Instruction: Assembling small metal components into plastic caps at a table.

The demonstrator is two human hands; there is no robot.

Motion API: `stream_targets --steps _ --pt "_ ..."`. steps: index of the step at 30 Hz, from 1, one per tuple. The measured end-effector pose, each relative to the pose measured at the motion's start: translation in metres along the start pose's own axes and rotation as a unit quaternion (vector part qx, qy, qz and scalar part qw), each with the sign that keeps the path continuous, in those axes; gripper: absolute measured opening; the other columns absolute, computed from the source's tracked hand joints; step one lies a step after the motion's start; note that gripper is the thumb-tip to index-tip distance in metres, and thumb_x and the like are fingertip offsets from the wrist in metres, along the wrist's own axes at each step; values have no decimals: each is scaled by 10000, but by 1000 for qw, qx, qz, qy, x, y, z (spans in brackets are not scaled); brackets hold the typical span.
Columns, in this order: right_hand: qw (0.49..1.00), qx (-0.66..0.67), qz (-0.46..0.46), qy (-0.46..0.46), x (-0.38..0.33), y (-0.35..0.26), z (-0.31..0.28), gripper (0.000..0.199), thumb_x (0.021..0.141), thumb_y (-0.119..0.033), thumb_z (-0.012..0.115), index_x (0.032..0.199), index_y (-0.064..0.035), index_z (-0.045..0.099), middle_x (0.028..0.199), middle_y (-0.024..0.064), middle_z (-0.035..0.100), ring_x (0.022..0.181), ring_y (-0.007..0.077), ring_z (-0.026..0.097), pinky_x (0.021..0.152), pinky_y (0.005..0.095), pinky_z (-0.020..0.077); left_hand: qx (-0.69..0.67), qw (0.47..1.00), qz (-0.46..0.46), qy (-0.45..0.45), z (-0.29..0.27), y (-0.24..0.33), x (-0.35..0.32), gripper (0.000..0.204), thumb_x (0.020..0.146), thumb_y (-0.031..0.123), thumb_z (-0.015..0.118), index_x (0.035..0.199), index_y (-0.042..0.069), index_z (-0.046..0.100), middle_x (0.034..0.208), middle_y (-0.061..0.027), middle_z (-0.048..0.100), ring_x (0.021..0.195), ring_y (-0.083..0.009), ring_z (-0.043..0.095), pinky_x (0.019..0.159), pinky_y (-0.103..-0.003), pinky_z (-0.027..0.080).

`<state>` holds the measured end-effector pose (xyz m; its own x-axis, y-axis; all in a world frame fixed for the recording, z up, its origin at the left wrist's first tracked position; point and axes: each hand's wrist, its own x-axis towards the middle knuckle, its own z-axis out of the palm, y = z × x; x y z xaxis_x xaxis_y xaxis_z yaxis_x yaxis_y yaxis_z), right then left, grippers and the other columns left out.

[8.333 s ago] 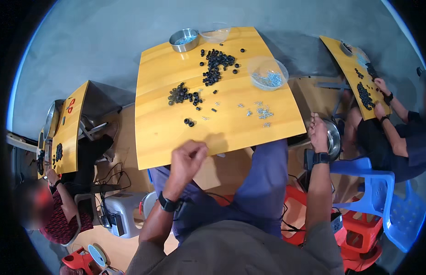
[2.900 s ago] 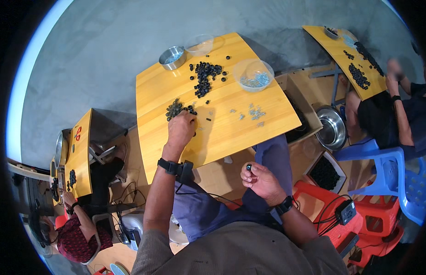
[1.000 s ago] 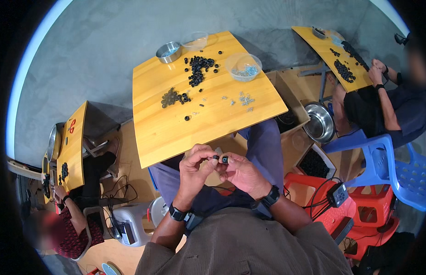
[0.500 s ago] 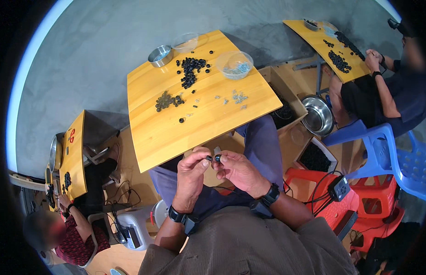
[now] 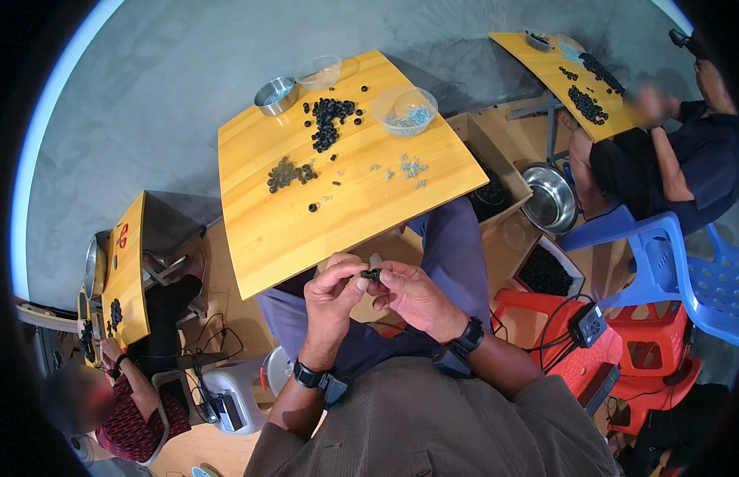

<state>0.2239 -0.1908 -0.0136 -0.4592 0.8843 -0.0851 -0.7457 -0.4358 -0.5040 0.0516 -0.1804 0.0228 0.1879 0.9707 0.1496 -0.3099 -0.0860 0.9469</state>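
Observation:
Over my lap, just off the near edge of the wooden table [image 5: 306,246], both hands meet at a small black cylindrical part [image 5: 372,274]. My left hand [image 5: 330,296] pinches its left end between thumb and forefinger. At the other end, the thumb and fingers of my right hand [image 5: 421,298] are closed on it. Whether it is one piece or two pushed together is too small to tell. Nearest on the tabletop lies a single black ring-shaped part [image 5: 313,207]. Beyond it are a heap of black parts [image 5: 326,131], brownish see-through parts [image 5: 283,175] and small clear bits [image 5: 412,167].
A steel bowl [image 5: 264,98], a clear tub [image 5: 318,71] and a clear bowl [image 5: 379,105] stand on the far side. To the right are a cardboard box [image 5: 509,205], a steel basin [image 5: 572,208] and red stools [image 5: 536,318]. Two other people sit at side tables.
The black pieces held apart in my two hands have come together end to end. My fingertips are closer to each other; the table's contents look the same.

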Motion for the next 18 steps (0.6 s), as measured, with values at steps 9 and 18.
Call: stream_targets --steps 9,18 --pt "1000 0 -1 3 0 2 -1 235 1009 -243 628 1183 -104 702 1011 -20 676 964 95 616 757 296 544 100 994 43 -22 -8 -7 0 213 870 -27 731 1080 4 720 1068 -91 613 950 -179 607 857 -306 492" --pt "1000 2 5 2 -1 1 -2 262 1009 -255 626 1198 -84 688 1021 -8 669 961 104 617 760 289 537 214 973 80 -16 1 7 3 217 822 -1 763 1032 47 736 1011 -88 649 961 -202 615 870 -323 479"
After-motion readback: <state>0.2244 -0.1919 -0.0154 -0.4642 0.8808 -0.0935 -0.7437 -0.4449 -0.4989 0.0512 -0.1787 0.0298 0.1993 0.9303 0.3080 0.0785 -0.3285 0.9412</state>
